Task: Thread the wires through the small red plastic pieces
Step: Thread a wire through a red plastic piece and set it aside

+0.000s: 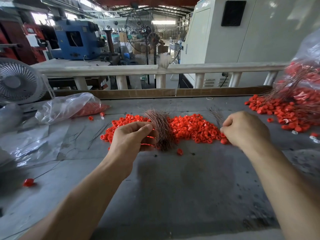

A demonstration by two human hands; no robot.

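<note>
A heap of small red plastic pieces (190,129) lies in the middle of the grey table (173,187). My left hand (131,137) grips a thick bundle of thin copper-coloured wires (161,129) that stands upright over the heap's left part. My right hand (245,130) sits at the heap's right edge, fingers curled, pinching a few thin wires (216,116) that fan up and away from it. Red pieces touch its fingertips; whether one is held I cannot tell.
At the right, a pile of red pieces with wires through them (285,115) spills from a clear bag (308,75). A second bag of red pieces (69,106) and a small fan (19,80) stand at the left. Loose wires (97,132) and a stray red piece (28,182) lie on the left side.
</note>
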